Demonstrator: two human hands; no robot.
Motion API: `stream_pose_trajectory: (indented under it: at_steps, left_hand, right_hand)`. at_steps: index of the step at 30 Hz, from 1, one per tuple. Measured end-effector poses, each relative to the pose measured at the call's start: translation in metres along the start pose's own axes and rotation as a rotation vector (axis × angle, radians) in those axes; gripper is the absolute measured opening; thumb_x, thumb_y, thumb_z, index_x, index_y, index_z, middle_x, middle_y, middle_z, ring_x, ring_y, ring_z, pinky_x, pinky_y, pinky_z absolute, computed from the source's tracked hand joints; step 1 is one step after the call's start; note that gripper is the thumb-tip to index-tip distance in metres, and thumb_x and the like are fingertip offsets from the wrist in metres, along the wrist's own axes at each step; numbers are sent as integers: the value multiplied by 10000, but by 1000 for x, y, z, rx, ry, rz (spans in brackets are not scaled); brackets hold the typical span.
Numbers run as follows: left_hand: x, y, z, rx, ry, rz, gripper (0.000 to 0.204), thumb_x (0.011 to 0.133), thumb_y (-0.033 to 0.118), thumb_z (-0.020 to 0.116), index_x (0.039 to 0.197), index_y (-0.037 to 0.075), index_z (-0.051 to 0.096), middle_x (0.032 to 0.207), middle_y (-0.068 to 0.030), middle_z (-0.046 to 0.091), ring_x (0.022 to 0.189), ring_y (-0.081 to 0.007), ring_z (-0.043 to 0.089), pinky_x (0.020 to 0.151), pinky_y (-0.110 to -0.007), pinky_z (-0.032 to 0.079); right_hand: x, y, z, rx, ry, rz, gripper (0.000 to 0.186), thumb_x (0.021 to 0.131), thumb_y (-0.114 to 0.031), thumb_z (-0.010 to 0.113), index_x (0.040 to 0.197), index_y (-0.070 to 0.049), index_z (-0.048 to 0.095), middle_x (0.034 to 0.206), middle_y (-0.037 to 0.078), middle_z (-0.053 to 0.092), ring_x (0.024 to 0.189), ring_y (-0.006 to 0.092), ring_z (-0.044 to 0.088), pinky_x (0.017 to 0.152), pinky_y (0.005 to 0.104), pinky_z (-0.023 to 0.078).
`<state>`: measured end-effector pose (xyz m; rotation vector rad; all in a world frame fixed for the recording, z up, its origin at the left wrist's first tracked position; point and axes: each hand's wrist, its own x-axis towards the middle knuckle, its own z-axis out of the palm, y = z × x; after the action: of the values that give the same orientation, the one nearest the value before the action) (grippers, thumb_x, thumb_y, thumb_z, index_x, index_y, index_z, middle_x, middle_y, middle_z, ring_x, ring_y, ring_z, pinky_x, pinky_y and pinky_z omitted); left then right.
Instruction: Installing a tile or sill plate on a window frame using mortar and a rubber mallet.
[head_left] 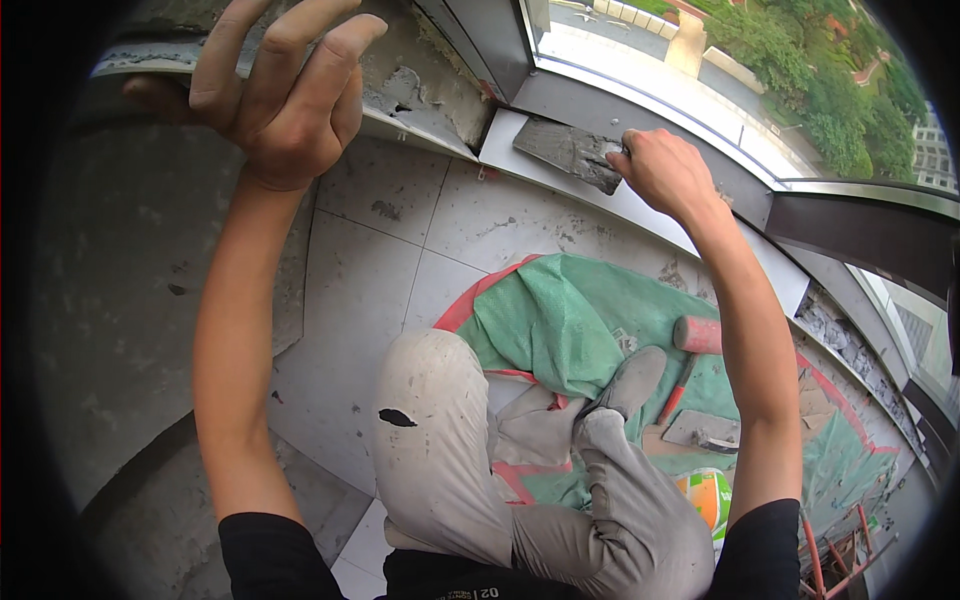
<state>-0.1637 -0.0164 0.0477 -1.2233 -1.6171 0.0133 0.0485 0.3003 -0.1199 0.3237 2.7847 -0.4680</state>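
My left hand (270,105) is at the upper left, fingers apart and bent, beside the edge of a grey, mortar-smeared ledge (420,100); whether it touches the ledge I cannot tell. My right hand (665,170) grips a flat trowel (560,148) coated with grey mortar, just above a white tile strip (510,147) along the base of the window frame (640,105). The trowel's handle is mostly hidden by my fingers.
My bent legs (430,420) are on the floor by a green sheet (540,310) with red edging. On it lie a red-handled rubber mallet (697,335) and another trowel (690,428). Large floor tiles (360,280) lie left. A window (820,110) shows trees outside.
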Motion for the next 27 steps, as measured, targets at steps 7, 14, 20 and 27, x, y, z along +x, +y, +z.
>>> stream_pose_trajectory:
  at_steps: [7, 14, 20, 27]
  left_hand:
    - [-21, -20, -6, -92, -52, -96, 324, 1157, 237, 655, 1068, 410, 914, 1256, 233, 850, 1473, -149, 603, 1448, -573, -84]
    - [28, 36, 7, 27, 11, -12, 314, 1170, 203, 630, 1054, 342, 886, 1246, 178, 856, 1477, -186, 637, 1464, -499, 109]
    - [-6, -50, -20, -41, -154, 174, 358, 1235, 79, 542, 1189, 125, 894, 1296, -30, 879, 1160, -215, 853, 1173, -496, 655]
    - [1, -24, 1, -78, -90, 210, 380, 1277, 249, 493, 1294, 170, 864, 1423, 2, 827, 1229, -211, 820, 1191, -502, 631]
  right_hand:
    - [26, -41, 22, 147, 32, -121, 501, 1149, -486, 722, 1069, 6, 763, 963, 289, 792, 970, 537, 757, 890, 620, 601]
    - [-206, 30, 44, 716, 29, 210, 439, 1080, -406, 863, 1041, 8, 724, 732, 112, 602, 697, 226, 576, 689, 421, 501]
    - [-353, 32, 93, 1342, 372, 751, 353, 1169, -369, 769, 1093, -35, 682, 779, 70, 667, 557, 155, 536, 555, 368, 468]
    - [-453, 66, -16, 1487, 1639, 428, 423, 1289, -454, 494, 1143, -64, 568, 835, 43, 549, 578, 163, 572, 578, 357, 545]
